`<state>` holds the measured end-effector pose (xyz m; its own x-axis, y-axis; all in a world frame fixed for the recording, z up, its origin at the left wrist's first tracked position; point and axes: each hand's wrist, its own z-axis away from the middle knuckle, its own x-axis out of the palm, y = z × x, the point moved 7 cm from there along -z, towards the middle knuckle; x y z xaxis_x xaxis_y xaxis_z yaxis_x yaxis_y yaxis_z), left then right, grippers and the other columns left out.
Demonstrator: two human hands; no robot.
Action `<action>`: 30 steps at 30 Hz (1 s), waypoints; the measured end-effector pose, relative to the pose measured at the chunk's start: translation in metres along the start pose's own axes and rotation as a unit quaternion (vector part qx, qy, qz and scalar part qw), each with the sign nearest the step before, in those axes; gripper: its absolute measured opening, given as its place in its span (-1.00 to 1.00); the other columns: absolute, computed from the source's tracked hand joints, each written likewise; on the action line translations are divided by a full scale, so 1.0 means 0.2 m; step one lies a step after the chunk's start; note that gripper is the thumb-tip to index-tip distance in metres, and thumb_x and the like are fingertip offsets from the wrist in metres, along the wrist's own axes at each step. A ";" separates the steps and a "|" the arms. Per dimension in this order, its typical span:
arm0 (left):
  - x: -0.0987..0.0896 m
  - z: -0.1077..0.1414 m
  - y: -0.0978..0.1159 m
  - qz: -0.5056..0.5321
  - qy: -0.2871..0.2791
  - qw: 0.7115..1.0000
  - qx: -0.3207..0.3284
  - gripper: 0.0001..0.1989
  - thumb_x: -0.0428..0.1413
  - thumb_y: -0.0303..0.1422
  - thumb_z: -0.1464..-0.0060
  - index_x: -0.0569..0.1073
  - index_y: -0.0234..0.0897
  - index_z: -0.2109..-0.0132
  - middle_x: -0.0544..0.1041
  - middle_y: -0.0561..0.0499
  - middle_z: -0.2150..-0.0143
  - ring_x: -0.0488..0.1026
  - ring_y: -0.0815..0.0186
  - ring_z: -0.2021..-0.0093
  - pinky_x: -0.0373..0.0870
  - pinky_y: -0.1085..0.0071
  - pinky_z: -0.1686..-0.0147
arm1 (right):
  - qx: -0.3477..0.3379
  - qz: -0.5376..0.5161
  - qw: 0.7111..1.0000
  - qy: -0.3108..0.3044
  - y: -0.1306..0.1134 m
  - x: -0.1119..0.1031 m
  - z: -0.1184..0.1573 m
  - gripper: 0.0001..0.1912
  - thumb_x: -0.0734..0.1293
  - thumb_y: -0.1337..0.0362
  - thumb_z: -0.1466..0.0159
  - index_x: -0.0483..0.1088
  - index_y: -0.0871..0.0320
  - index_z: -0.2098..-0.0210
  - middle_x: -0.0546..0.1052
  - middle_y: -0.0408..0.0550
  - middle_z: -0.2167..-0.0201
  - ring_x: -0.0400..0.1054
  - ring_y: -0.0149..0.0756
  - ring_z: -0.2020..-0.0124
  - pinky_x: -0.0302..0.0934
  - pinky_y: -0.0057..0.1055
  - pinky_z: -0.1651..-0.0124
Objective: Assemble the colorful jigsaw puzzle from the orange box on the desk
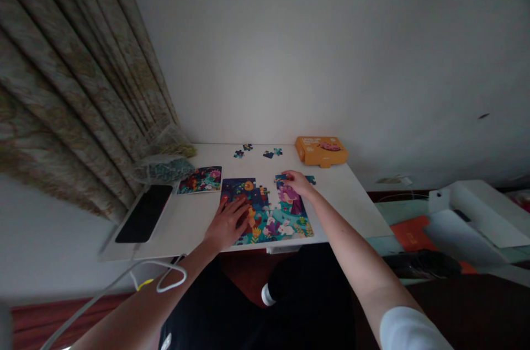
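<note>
A colourful, partly assembled jigsaw puzzle (pixel 271 223) lies near the front edge of the white table, with a gap in its upper middle. My left hand (pixel 227 223) rests on its left side, fingers spread. At the puzzle's upper right, my right hand (pixel 297 181) has its fingers together on the top edge; whatever is between them is too small to make out. Just right of that hand lies a teal piece (pixel 310 179). Several loose pieces are farther back, among them a dark blue one (pixel 268 154) and a purple one (pixel 239 154).
An orange puzzle box (pixel 322 151) stands at the table's back right. Left of the puzzle are a picture card (pixel 201 180), a black phone or tablet (pixel 144 213) with a white cable, and a clear plastic bag (pixel 163 168) by the curtain.
</note>
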<state>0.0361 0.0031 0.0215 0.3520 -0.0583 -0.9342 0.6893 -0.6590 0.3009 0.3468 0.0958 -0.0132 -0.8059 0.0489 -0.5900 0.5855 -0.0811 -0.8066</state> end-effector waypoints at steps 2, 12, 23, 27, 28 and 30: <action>0.00 0.00 0.00 -0.001 0.000 1.000 0.001 -0.56 0.03 -0.27 -0.34 0.45 -0.11 -0.30 0.34 -0.07 -0.43 0.28 0.11 -0.42 0.04 -0.05 -0.47 | -0.003 0.060 0.998 0.010 -0.01 0.00 0.00 -0.65 0.47 0.30 -0.18 0.58 0.12 0.02 0.62 -0.11 0.30 0.50 -0.28 0.31 0.35 -0.39 0.19; 0.00 0.00 0.00 0.011 -0.008 1.000 0.001 -0.55 0.04 -0.29 -0.33 0.45 -0.18 -0.30 0.34 -0.12 -0.44 0.29 0.06 -0.42 0.07 -0.12 -0.45 | -0.052 0.145 0.987 0.040 -0.06 -0.01 0.04 -0.76 0.47 0.30 -0.23 0.62 0.10 0.09 0.59 -0.06 0.23 0.48 -0.29 0.30 0.33 -0.40 0.16; 0.00 0.00 -0.01 0.011 0.015 1.000 0.009 -0.55 0.05 -0.29 -0.33 0.45 -0.14 -0.31 0.36 -0.10 -0.42 0.32 0.06 -0.40 0.09 -0.10 -0.44 | -0.139 0.277 0.946 0.093 -0.25 0.10 0.37 -0.65 0.26 0.21 -0.44 0.53 0.09 -0.13 0.54 0.14 -0.16 0.40 -0.05 -0.18 0.17 -0.06 -0.28; 0.00 0.00 0.00 0.005 0.017 1.000 0.010 -0.56 0.05 -0.27 -0.34 0.45 -0.14 -0.31 0.38 -0.10 -0.41 0.32 0.06 -0.39 0.12 -0.08 -0.42 | -0.122 0.302 0.943 0.073 -0.26 0.18 0.47 -0.55 0.21 0.14 -0.48 0.41 0.14 -0.28 0.41 0.16 -0.33 0.27 0.02 -0.33 0.01 0.08 -0.40; 0.00 0.00 0.00 0.003 0.017 1.000 0.010 -0.56 0.05 -0.27 -0.34 0.46 -0.15 -0.30 0.38 -0.11 -0.40 0.33 0.06 -0.39 0.13 -0.07 -0.42 | -0.115 0.303 0.943 0.071 -0.27 0.20 0.48 -0.53 0.21 0.13 -0.48 0.40 0.15 -0.29 0.40 0.16 -0.34 0.25 0.04 -0.35 -0.02 0.09 -0.41; 0.00 0.00 0.00 -0.002 0.016 1.000 0.010 -0.56 0.04 -0.27 -0.34 0.46 -0.16 -0.30 0.38 -0.11 -0.40 0.33 0.05 -0.39 0.14 -0.07 -0.41 | -0.106 0.300 0.945 0.072 -0.27 0.20 0.49 -0.52 0.20 0.12 -0.48 0.39 0.14 -0.30 0.40 0.14 -0.35 0.23 0.04 -0.37 -0.05 0.11 -0.43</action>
<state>0.0357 0.0029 0.0205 0.3693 -0.0318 -0.9288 0.6787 -0.6735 0.2929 0.2739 0.0039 0.0104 -0.3115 0.1937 -0.9303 0.9502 0.0626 -0.3051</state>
